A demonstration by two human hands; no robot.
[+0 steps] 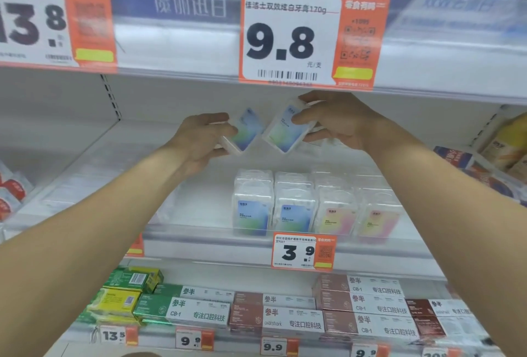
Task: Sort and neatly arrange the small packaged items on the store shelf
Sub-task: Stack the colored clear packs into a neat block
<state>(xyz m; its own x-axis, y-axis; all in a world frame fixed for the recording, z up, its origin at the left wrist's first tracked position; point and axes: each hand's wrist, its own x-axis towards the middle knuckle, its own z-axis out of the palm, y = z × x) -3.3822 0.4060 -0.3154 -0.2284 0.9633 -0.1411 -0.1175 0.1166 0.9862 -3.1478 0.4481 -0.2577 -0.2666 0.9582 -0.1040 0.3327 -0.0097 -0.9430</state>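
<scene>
My left hand (204,138) grips a small clear box with a blue-green label (245,132), tilted, above the white middle shelf (199,208). My right hand (339,120) holds a second blue-green box (283,131) beside it; the two boxes nearly touch. Below them, at the shelf's front, stand rows of the same clear boxes: two blue-green ones (252,214) on the left and two pink-yellow ones (340,218) on the right, with more behind.
A clear lip runs along the shelf front with a 3.9 price tag (302,252). The upper shelf edge with a 9.8 tag (302,40) hangs close above my hands. Toothpaste cartons (285,316) fill the lower shelf. Packets lie at far left and right.
</scene>
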